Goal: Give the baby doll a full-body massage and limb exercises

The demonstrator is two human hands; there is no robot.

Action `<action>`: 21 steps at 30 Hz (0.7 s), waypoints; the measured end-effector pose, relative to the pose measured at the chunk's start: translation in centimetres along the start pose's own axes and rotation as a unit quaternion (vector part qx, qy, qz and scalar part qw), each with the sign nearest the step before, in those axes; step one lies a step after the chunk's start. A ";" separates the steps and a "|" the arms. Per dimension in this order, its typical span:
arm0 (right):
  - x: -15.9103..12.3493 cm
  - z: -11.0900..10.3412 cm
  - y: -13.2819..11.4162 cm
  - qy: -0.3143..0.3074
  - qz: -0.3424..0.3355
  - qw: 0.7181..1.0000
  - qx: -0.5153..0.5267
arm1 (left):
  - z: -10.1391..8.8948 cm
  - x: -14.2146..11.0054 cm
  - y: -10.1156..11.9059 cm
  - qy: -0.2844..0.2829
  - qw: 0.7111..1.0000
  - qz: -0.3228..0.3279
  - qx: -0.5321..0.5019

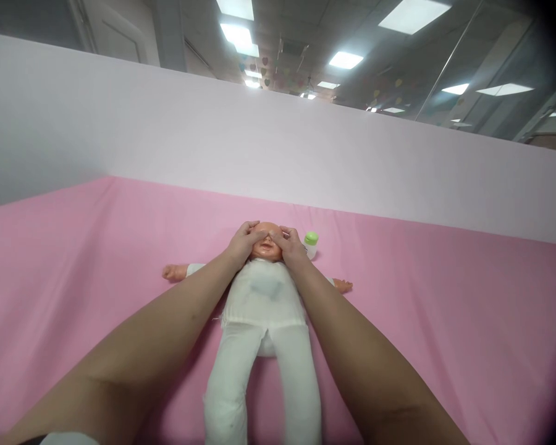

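Note:
A baby doll point(265, 296) with a white cloth body lies on its back, its head away from me and its arms spread to the sides. My left hand point(244, 245) is wrapped round the left side of the doll's head, the thumb lying across its eye area. On the other side my right hand point(291, 246) grips the head in the same way, its thumb meeting near the nose. The eyes are hidden under the thumbs; mouth and forehead show. Just right of my right hand stands a small white bottle point(311, 245) with a green cap.
The doll rests on a pink sheet point(426, 321) with soft creases. A white wall or raised panel point(278, 142) runs along the back, with glass and lit ceiling panels above it.

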State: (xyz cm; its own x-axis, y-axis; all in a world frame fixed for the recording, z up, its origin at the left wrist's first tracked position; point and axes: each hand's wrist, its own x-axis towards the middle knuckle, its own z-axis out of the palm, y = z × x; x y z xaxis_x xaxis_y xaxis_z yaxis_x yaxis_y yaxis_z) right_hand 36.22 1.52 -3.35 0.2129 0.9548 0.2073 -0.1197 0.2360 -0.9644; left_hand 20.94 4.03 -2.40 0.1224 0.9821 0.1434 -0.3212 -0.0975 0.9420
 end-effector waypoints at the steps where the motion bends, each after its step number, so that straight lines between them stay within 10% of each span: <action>1: 0.0 0.1 0.0 0.008 0.000 1.000 -0.014 | 0.1 0.1 0.0 0.001 1.000 0.001 0.007; 15: 0.7 -0.5 1.4 0.014 -0.084 0.988 -0.129 | 0.0 1.2 -0.9 0.066 0.985 0.052 0.154; 21: -0.8 -0.1 1.2 0.063 -0.130 0.960 -0.238 | -0.4 -1.2 0.4 0.123 0.935 0.108 0.314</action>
State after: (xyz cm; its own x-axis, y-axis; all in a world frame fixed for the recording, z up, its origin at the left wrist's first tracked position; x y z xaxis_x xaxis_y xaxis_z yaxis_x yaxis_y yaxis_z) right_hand 35.98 1.00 -4.67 0.2944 0.8386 0.4583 0.4043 0.3252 -0.8549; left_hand 20.27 2.90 -2.28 -0.1261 0.9283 0.3499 0.3117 -0.2977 0.9023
